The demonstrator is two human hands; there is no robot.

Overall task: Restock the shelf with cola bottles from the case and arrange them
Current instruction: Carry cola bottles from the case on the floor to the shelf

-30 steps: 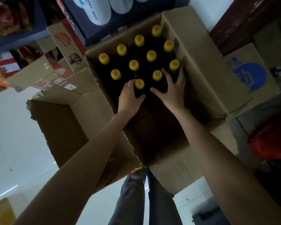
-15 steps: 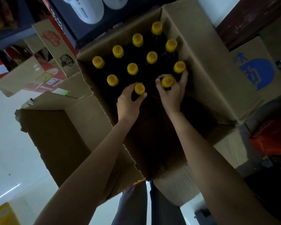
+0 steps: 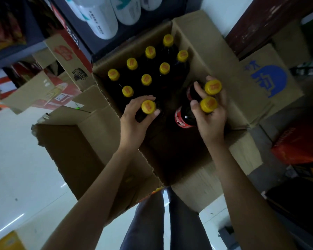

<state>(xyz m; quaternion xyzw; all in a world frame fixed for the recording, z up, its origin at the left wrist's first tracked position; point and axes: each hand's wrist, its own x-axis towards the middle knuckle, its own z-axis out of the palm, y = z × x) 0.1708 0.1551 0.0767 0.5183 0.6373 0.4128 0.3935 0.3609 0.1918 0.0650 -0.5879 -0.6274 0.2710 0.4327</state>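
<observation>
Fingers (image 3: 194,105) of the right hand (image 3: 212,116) are curled round the necks of two dark cola bottles with yellow screw caps (image 3: 208,104), one cap showing near the palm and the other farther out by the fingertips, and both bottles stand higher than their neighbours, so that a red label shows on the nearer one. Fingers of the left hand (image 3: 134,120) pinch a third yellow-capped cola bottle (image 3: 148,107) just under its cap; whether that one has left the floor of the box I cannot tell. All three are within the walls of the open brown cardboard case (image 3: 202,51), whose flaps hang outward, and eight more yellow-capped bottles (image 3: 146,79) stand upright in rows toward its far side. The near part of the case is a dark gap with no caps showing, which suggests that a good share of the load has gone out already, though the frame cannot confirm where. A dark shelf with white cylindrical containers (image 3: 101,20) rises just beyond the case, and other printed cartons lie to the left and right on the pale floor (image 3: 16,159). By my reading the job is partway through: three bottles are in hand and not yet shelved, eight wait in the case, and the arranging remains to be done.
</observation>
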